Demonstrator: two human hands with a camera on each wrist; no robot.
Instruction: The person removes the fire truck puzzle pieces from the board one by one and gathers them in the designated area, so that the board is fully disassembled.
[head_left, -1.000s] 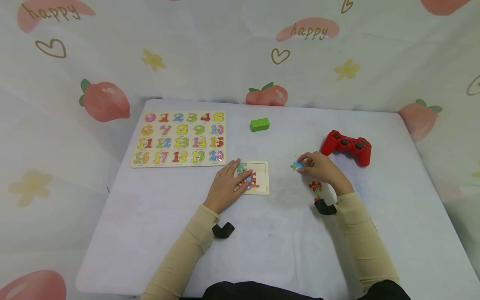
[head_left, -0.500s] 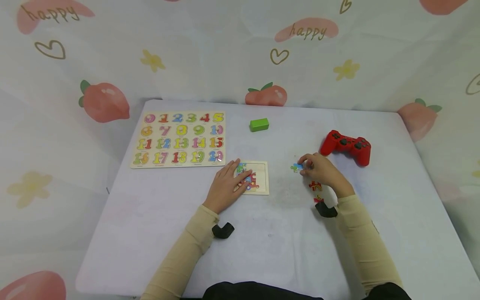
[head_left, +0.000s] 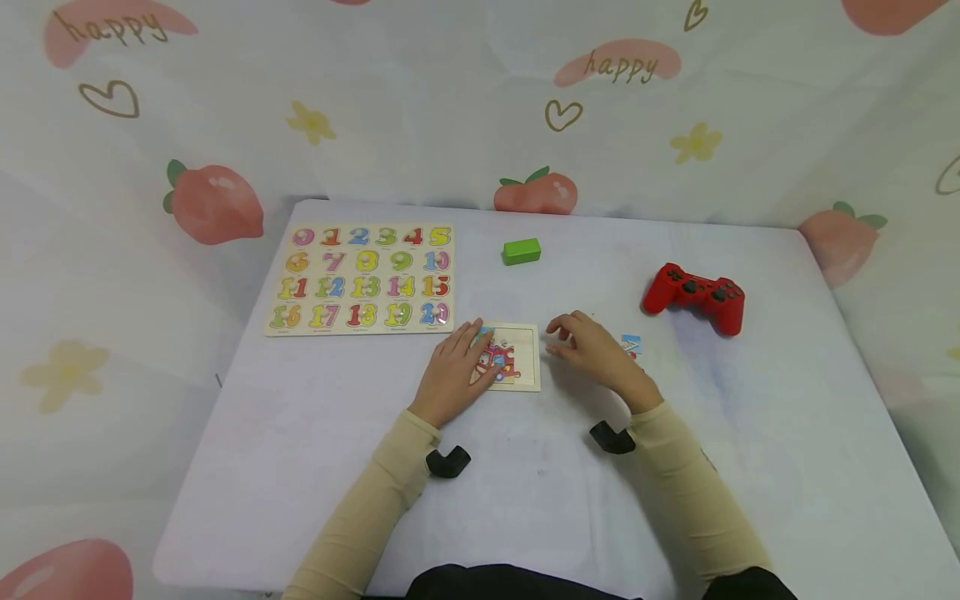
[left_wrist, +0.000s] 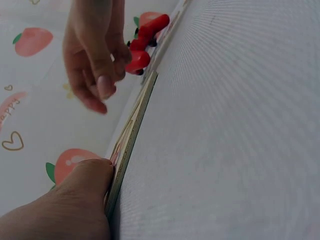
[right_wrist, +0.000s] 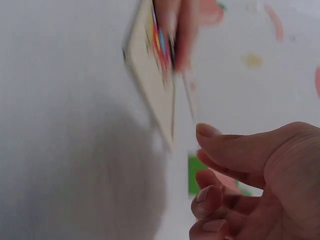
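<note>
My left hand [head_left: 453, 371] rests with spread, straight fingers on the left part of a small square puzzle board [head_left: 529, 357], covering some of its picture. The picture shows a red and blue vehicle [head_left: 501, 360]. In the left wrist view, the left thumb [left_wrist: 85, 182] lies at the board's edge. My right hand [head_left: 596, 354] hovers just right of the board, fingers loosely bent. Nothing shows between its thumb and fingers in the right wrist view. A blue and red puzzle piece [head_left: 632, 343] lies behind this hand, partly hidden.
A wooden number board [head_left: 360, 275] lies at the back left. A green block [head_left: 521, 251] is at the back middle, and a red game controller [head_left: 693, 298] stands at the right. A printed cloth [head_left: 420, 100] hangs behind the white table [head_left: 525, 500].
My right hand has moved left from the loose pieces toward the puzzle board, uncovering a blue and red piece. The blue-green and red-yellow pieces are now out of sight. My left hand stays put.
</note>
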